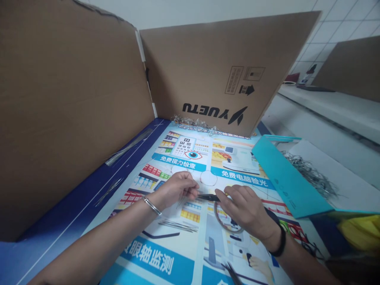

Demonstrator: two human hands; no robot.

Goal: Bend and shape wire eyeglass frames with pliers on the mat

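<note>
My left hand (pixel 181 186) is closed in a pinch on thin wire (pixel 179 202), whose ends stick out below the fingers. My right hand (pixel 245 211) grips dark pliers (pixel 209 197); their narrow jaws point left and meet the left fingertips. Whether the jaws bite on the wire is too small to tell. Just beyond the hands lies a round loop of thin wire (pixel 209 183). A brownish ring-shaped coil (pixel 221 222) is partly hidden under my right hand. Short straight wires (pixel 178 226) lie below my left hand.
Cardboard panels (pixel 225 55) wall the left and back. Small wire pieces (pixel 192 120) pile at the back panel's foot. More straight wires (pixel 127 148) lie at left. At right, a turquoise box (pixel 285 182) holds tangled wire (pixel 308 172). Dark pointed strands (pixel 232 273) lie at the front.
</note>
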